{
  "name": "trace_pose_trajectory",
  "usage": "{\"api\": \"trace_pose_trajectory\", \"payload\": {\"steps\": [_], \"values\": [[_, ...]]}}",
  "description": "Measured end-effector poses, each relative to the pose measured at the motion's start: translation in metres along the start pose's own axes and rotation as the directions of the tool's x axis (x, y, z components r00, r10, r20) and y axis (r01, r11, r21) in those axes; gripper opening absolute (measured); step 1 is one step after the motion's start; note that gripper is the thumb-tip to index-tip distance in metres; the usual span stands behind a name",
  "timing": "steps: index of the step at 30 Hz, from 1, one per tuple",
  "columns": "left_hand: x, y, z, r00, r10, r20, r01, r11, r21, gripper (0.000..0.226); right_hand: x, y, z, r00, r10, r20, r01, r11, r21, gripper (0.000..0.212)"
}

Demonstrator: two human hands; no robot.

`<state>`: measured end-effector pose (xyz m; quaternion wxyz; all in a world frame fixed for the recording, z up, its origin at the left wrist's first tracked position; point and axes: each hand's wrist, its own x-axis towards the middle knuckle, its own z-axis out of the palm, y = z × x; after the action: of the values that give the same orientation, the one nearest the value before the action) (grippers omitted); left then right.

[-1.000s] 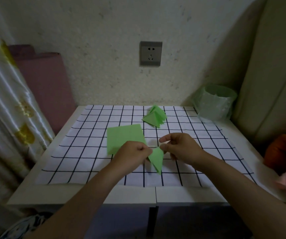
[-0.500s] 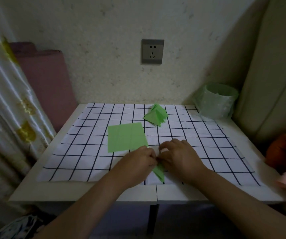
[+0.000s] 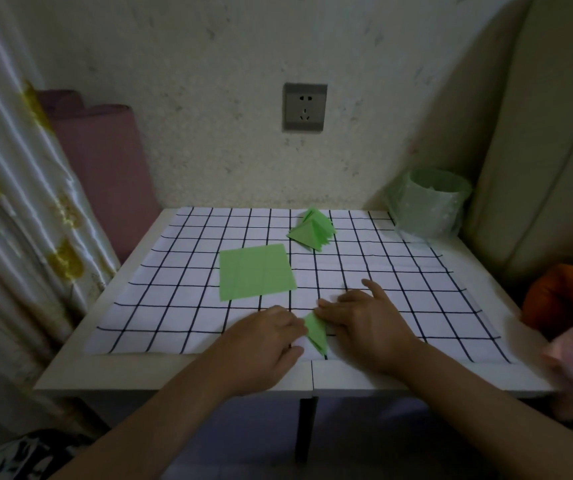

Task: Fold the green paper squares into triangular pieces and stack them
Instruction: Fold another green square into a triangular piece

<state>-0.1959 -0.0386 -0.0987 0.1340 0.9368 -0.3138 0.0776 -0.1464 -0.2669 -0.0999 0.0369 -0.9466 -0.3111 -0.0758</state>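
Note:
A small folded green triangle (image 3: 316,332) lies on the checked cloth near the table's front edge. My left hand (image 3: 266,337) presses on its left side, fingers curled down onto the cloth. My right hand (image 3: 364,318) lies flat on its right side, index finger stretched forward. Both hands cover part of the piece. A flat stack of green paper squares (image 3: 255,271) lies just beyond my left hand. Farther back, a loose pile of folded green triangles (image 3: 311,230) rests on the cloth.
The white cloth with a black grid (image 3: 174,292) covers a small white table (image 3: 132,375). A translucent green container (image 3: 428,206) stands at the back right corner. A curtain hangs at left, a cushion and orange fabric (image 3: 562,292) at right.
The triangle came down from mid-air onto the cloth. Both hands followed it down and now press on it, the right hand spreading flat.

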Motion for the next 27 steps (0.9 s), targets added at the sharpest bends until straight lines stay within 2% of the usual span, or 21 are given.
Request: {"api": "trace_pose_trajectory", "payload": {"steps": [5, 8, 11, 16, 24, 27], "values": [[0.004, 0.01, 0.005, 0.999, 0.034, 0.035, -0.035, 0.999, 0.019, 0.046, -0.005, 0.003, -0.005, 0.99, -0.061, 0.125, 0.063, 0.998, -0.01, 0.06], [0.006, 0.012, 0.007, 0.996, 0.067, 0.061, -0.065, 0.997, -0.032, 0.048, -0.01, 0.005, -0.004, 0.986, -0.067, 0.15, 0.067, 0.998, 0.005, 0.065], [0.004, 0.015, 0.009, 0.994, 0.085, 0.074, -0.084, 0.996, -0.012, 0.05, -0.012, 0.007, -0.004, 0.981, -0.071, 0.181, 0.068, 0.997, 0.022, 0.07], [-0.005, 0.009, 0.01, 0.988, 0.063, 0.141, -0.062, 0.998, -0.015, 0.051, -0.012, 0.007, -0.007, 0.973, -0.048, 0.227, 0.045, 0.999, 0.02, 0.078], [-0.008, 0.01, 0.008, 0.978, 0.002, 0.207, 0.027, 0.99, -0.137, 0.042, -0.008, 0.003, -0.007, 0.968, -0.004, 0.25, 0.0, 1.0, 0.019, 0.082], [-0.004, 0.012, 0.008, 0.986, -0.05, 0.16, 0.096, 0.951, -0.293, 0.035, -0.003, 0.002, -0.008, 0.973, 0.001, 0.231, -0.012, 0.999, 0.046, 0.078]]}}
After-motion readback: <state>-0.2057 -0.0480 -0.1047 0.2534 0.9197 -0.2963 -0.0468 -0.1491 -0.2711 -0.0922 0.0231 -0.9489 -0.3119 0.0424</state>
